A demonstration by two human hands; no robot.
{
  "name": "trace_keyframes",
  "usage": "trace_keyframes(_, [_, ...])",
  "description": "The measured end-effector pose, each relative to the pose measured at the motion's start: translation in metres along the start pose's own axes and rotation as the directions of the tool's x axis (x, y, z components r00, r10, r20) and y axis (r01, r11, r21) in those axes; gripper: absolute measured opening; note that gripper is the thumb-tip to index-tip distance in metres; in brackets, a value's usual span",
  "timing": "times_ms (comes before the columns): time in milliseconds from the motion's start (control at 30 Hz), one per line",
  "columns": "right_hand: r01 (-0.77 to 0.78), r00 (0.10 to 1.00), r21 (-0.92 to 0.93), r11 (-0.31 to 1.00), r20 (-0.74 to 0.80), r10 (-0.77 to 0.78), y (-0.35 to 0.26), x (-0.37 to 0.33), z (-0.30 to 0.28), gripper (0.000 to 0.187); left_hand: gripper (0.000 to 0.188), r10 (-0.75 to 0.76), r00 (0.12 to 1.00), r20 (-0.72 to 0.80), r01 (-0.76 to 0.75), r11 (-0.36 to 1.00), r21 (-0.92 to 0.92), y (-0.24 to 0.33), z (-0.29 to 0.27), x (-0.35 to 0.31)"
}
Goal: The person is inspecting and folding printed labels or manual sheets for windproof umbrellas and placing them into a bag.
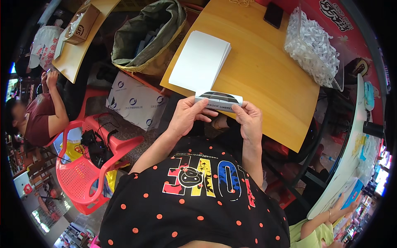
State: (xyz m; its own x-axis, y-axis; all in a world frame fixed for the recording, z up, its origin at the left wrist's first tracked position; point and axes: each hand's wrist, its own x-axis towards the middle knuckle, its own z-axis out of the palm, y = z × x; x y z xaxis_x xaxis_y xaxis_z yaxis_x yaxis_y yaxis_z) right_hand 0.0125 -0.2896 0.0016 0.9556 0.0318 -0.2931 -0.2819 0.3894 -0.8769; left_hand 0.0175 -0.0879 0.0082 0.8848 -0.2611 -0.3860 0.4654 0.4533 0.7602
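Just past the near edge of the wooden table (256, 62), I hold a small curled printed paper (219, 99), pale grey with a dark arched picture on it. My left hand (186, 115) pinches its left end between thumb and fingers. On its right end, my right hand (249, 120) grips with the thumb on the front face. Directly beyond the paper lies a neat stack of white sheets (200, 60), slightly fanned along its right side. The back of the held paper is hidden.
A clear bin (340, 76) heaped with small white pieces (316, 49) stands at the table's far right, near a dark phone (273, 15). Left are an open woven sack (124, 45) and a red plastic chair (78, 177). Other people sit at left and lower right.
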Motion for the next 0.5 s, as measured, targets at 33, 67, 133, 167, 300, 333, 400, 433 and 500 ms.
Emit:
trace_keyframes(33, [0.003,1.000,-0.005,1.000,-0.003,-0.003,-0.001,-0.001,0.000,0.013,0.029,-0.008,1.000,0.024,0.008,1.000,0.001,0.000,-0.001,0.000])
trace_keyframes(67, [0.013,1.000,-0.021,1.000,-0.012,-0.013,-0.001,-0.001,0.001,0.013,0.029,-0.016,0.999,0.049,0.016,1.000,0.002,0.000,-0.001,-0.001])
trace_keyframes(133, [0.034,0.999,-0.054,0.998,-0.029,-0.035,-0.002,-0.002,0.001,0.013,0.027,-0.006,0.999,0.054,0.008,1.000,-0.021,-0.004,-0.002,0.000])
trace_keyframes(167, [0.039,0.999,-0.051,0.998,-0.024,-0.040,-0.001,-0.002,0.001,0.013,0.026,-0.002,0.998,0.057,0.004,0.999,-0.032,-0.005,-0.001,0.000])
trace_keyframes(300, [0.043,0.999,-0.047,0.998,-0.006,-0.044,0.000,-0.001,-0.002,0.015,0.020,0.123,0.992,0.033,-0.126,0.983,0.133,-0.009,0.006,-0.004])
trace_keyframes(333, [0.039,0.999,-0.047,0.998,-0.001,-0.039,-0.001,-0.001,-0.002,0.015,0.018,0.148,0.989,0.024,-0.150,0.976,0.159,-0.009,0.007,-0.004])
trace_keyframes(400, [0.044,0.999,-0.030,0.999,0.003,-0.044,-0.002,-0.002,0.002,0.016,0.017,0.180,0.984,0.004,-0.177,0.968,0.180,-0.010,0.008,-0.005])
trace_keyframes(433, [0.046,0.999,-0.022,0.999,0.007,-0.046,-0.003,-0.002,0.004,0.017,0.016,0.186,0.982,-0.008,-0.182,0.968,0.175,-0.009,0.009,-0.006])
trace_keyframes(500, [0.043,0.999,-0.013,0.999,0.006,-0.043,-0.002,-0.002,0.004,0.017,0.016,0.209,0.978,-0.015,-0.204,0.964,0.174,-0.008,0.008,-0.006])
